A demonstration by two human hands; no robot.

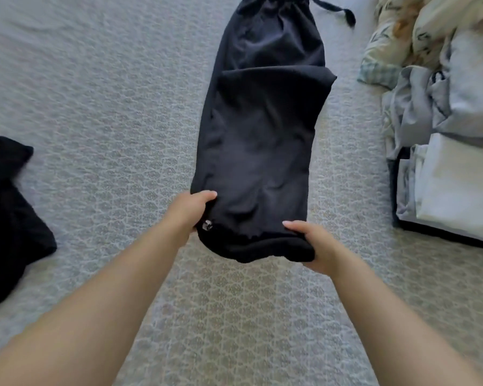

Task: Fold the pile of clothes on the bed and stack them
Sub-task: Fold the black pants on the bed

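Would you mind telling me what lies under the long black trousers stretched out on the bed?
Under the long black trousers lies the grey patterned bedspread, visible all around them. The left hand and right hand grip the near folded end. The fingers beneath the cloth are hidden.

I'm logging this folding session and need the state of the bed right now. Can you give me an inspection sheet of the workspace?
Surface: bedspread, grey, patterned, lightly wrinkled.
Job's things: black drawstring pants lie lengthwise mid-bed, near end doubled over; black garment at the left edge; folded pale clothes stack at right.
Clutter: crumpled floral fabric at top right, unfolded.
Grippers: left hand grips the pants' near left corner; right hand grips the near right corner.
Cables: nothing seen; only the pants' drawstring.
Surroundings: nothing seen beyond the bed.
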